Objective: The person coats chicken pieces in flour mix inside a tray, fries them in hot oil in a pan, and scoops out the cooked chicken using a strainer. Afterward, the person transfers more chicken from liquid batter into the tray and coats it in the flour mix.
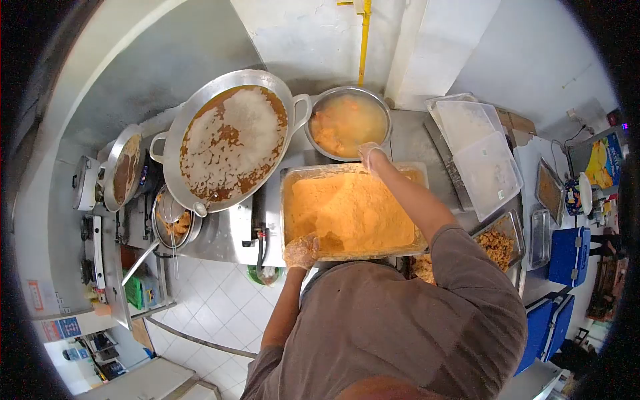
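Observation:
An orange powder [363,210] fills a rectangular tray [422,175] in front of me. My left hand [302,251], in a clear glove with powder stuck to it, is at the tray's near left corner; its fingers are bunched, and what they hold, if anything, is hidden. My right hand [373,157], also gloved, is over the near rim of a round metal bowl [381,100], just beyond the tray. Its fingers are too small to make out clearly. Orange pieces [333,135] lie in cloudy liquid in that bowl.
A large two-handled pan [175,113] of foaming oil stands at the left, with a smaller pan [110,175] beyond it. A strainer [170,207] rests over a pot of fried pieces. Clear plastic lids [490,170] and a tray of brown crumbs [497,247] are at the right.

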`<state>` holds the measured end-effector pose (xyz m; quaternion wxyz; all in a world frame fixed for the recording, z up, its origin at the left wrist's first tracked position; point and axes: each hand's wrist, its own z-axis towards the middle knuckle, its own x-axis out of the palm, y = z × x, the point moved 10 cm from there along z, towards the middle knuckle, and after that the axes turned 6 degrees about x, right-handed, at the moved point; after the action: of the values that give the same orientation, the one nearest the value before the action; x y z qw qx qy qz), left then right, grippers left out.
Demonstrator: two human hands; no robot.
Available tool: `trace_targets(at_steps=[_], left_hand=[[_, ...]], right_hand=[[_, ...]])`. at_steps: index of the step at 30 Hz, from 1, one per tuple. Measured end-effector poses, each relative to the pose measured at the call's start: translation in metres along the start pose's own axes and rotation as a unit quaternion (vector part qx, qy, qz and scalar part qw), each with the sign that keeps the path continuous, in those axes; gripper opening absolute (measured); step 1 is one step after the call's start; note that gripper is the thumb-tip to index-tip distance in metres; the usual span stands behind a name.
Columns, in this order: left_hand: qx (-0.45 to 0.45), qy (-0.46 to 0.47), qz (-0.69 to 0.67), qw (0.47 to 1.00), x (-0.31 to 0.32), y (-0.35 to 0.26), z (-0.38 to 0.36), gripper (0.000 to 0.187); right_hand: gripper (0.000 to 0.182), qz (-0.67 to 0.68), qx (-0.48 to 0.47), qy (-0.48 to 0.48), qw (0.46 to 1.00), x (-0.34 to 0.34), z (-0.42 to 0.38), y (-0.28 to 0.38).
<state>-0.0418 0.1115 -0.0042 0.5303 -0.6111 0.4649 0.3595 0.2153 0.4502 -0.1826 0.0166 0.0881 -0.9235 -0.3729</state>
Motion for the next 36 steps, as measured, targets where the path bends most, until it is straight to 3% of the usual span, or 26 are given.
trace_targets(at_steps=[1,2,5,8,11,14,17,20,23,25,27,29,32,36], left_hand=[[-0.001,0.005,-0.001,1.0,0.0,0.001,0.0,0.045],[0.004,0.002,-0.006,1.0,0.004,0.003,-0.001,0.045],[0.011,-0.009,-0.014,1.0,0.009,0.006,0.001,0.045],[0.01,-0.009,-0.011,1.0,0.003,0.001,-0.001,0.045],[0.011,-0.007,-0.009,1.0,-0.003,-0.001,-0.001,0.045],[0.01,-0.007,0.005,1.0,0.002,0.0,-0.001,0.045],[0.017,-0.019,0.01,1.0,0.005,0.002,0.0,0.045],[0.002,0.009,0.013,1.0,0.001,-0.001,-0.001,0.044],[0.001,0.018,0.012,1.0,-0.001,-0.002,-0.002,0.042],[0.015,-0.013,0.004,1.0,0.004,0.002,-0.002,0.042],[0.017,-0.017,0.001,1.0,0.005,0.003,-0.002,0.042],[0.015,-0.002,-0.002,1.0,0.004,0.002,-0.002,0.043],[0.012,0.022,-0.006,1.0,0.005,0.0,-0.003,0.045],[0.017,0.001,-0.002,1.0,0.008,0.004,-0.002,0.046]], right_hand=[[0.035,-0.027,-0.024,-0.002,0.999,0.0,0.037,-0.014],[0.035,0.046,0.04,-0.028,0.998,0.009,0.014,-0.02],[0.037,0.143,-0.011,0.014,0.99,0.031,-0.058,0.007],[0.039,0.108,-0.029,0.028,0.993,0.023,-0.029,-0.006],[0.039,-0.14,-0.194,-0.089,0.967,0.012,-0.056,0.023],[0.038,-0.109,-0.148,-0.141,0.973,-0.002,-0.086,0.026],[0.035,-0.131,-0.172,-0.12,0.969,-0.011,-0.116,0.033],[0.05,-0.108,-0.096,-0.032,0.989,-0.014,-0.113,0.01],[0.055,-0.139,-0.018,-0.073,0.987,-0.031,-0.101,-0.018],[0.055,-0.312,-0.097,-0.133,0.936,-0.032,-0.122,0.005],[0.055,-0.383,-0.156,-0.187,0.891,-0.032,-0.159,0.024],[0.057,-0.359,-0.197,-0.237,0.881,-0.036,-0.187,0.03],[0.06,-0.315,-0.099,-0.204,0.922,-0.045,-0.204,0.019],[0.057,-0.325,-0.143,-0.246,0.902,-0.058,-0.187,-0.005]])
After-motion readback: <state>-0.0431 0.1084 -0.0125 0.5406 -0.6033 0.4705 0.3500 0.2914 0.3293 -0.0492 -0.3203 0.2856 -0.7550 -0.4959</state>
